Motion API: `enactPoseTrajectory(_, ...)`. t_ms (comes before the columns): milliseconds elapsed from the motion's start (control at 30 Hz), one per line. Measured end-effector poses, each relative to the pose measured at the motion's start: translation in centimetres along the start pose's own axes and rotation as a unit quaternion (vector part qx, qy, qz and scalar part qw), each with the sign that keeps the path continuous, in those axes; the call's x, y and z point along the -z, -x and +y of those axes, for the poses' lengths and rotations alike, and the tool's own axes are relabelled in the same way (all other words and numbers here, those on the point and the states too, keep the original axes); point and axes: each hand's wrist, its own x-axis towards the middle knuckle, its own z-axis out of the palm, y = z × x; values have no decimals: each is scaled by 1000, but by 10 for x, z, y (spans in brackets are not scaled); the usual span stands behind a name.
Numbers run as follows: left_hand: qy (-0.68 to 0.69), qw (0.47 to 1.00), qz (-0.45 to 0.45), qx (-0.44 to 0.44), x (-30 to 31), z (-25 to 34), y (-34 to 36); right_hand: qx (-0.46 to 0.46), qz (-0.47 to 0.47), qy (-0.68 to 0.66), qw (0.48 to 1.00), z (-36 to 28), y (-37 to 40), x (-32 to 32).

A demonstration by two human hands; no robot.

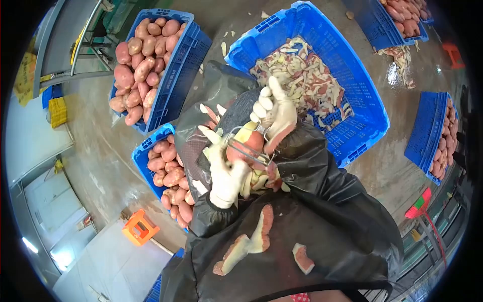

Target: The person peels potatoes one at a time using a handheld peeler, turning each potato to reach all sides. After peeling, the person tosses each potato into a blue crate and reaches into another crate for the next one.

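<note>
My left hand [224, 173], in a pale glove, is closed around a partly peeled red-skinned potato [254, 142] above my lap. The potato shows a bare yellow patch at its top. A metal-framed peeler [245, 151] lies across it, its thin frame reaching toward my right hand [275, 113]. That gloved hand is closed, with its thumb pointing up, and appears to grip the peeler; its handle is largely hidden by the fingers. Peelings [259, 181] are heaped beneath the potato, and loose peel strips [262, 229] cling to my black apron [322, 221].
Ahead to the right stands a blue crate [370, 95] holding peelings. Potato-filled crates stand at the upper left [176, 75] and beside my left arm [143, 156]. More crates [425, 128] are at the right. An orange stool [141, 227] and a red broom [420, 204] are nearby.
</note>
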Motion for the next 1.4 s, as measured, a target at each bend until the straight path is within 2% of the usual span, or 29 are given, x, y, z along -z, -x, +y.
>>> enactPoseTrajectory(67,-77,993,-36,-84,-8,10,10,-34,15,91,995,5,5,-5)
enactPoseTrajectory(133,-23,997,-53,-50,-7,-8,2,-32,3,147,989,-1,0,-3)
enactPoseTrajectory(200,-232,951,-14,-204,-13,7,-4,-81,-1,127,989,-16,-16,19)
enactPoseTrajectory(233,-267,942,8,-204,-20,13,-6,-82,2,81,993,-26,-28,30)
enactPoseTrajectory(300,-345,905,55,-243,-34,15,-4,25,32,87,995,-45,-45,44)
enactPoseTrajectory(367,-303,925,63,-220,-36,12,0,72,56,96,991,-52,-56,54)
enactPoseTrajectory(400,-263,943,62,-195,-34,11,4,95,72,25,993,-56,-46,45)
enactPoseTrajectory(467,-233,946,17,-224,-16,-6,2,23,-116,-76,990,-56,-11,33)
enactPoseTrajectory(500,-232,949,1,-213,-14,-4,1,-109,-247,-161,949,-36,-10,26)
enactPoseTrajectory(533,-234,952,-14,-198,-12,-2,5,-44,10,144,988,-12,-4,13)
enactPoseTrajectory(633,-209,962,-3,-176,-10,0,5,121,103,206,966,-42,-58,45)
enactPoseTrajectory(667,-209,962,-1,-177,-8,-1,8,96,45,35,994,-60,-76,66)
enactPoseTrajectory(733,-181,961,19,-211,-4,-5,2,-63,-145,-98,983,-35,-35,34)
enactPoseTrajectory(767,-106,974,10,-201,1,-21,-3,-28,-54,1,998,-8,-11,11)
enactPoseTrajectory(800,-143,980,14,-138,1,-4,-2,28,-51,73,996,5,-11,10)
enactPoseTrajectory(867,-99,987,-61,-108,4,10,-7,-42,-11,9,999,5,-25,9)
enactPoseTrajectory(900,-130,977,-97,-138,9,10,-13,-46,-13,9,999,5,-27,7)
enactPoseTrajectory(967,-143,979,-74,-128,7,8,-14,31,-27,132,990,7,-23,1)
enactPoseTrajectory(1000,-152,979,-54,-128,5,7,-15,-4,-12,43,999,-1,-39,12)
enactPoseTrajectory(1033,-98,992,-4,-80,5,0,-17,77,40,66,994,-14,-60,26)
enactPoseTrajectory(1067,-1,999,-21,-31,8,3,-16,157,90,87,980,-26,-73,34)
enactPoseTrajectory(1100,8,997,-15,-70,9,0,-14,71,57,-28,996,-33,-52,13)
enactPoseTrajectory(1133,18,994,-10,-109,8,-4,-15,101,-70,-26,992,-18,-43,17)
enactPoseTrajectory(1167,-78,987,8,-141,4,2,-12,88,-46,59,993,-4,-27,5)
enactPoseTrajectory(1200,-28,998,-13,-54,2,-13,-16,72,-13,134,988,9,-10,-4)
enactPoseTrajectory(1267,-66,998,-7,-11,0,-3,-14,144,73,69,984,-23,-61,45)
enactPoseTrajectory(1333,1,998,-32,-53,2,4,-15,68,-33,-30,997,-40,-49,44)
enactPoseTrajectory(1367,25,995,-24,-94,3,-11,-16,45,-113,-43,992,-21,-28,20)
enactPoseTrajectory(1400,24,996,-27,-86,0,-11,-16,68,43,143,987,11,-4,-8)
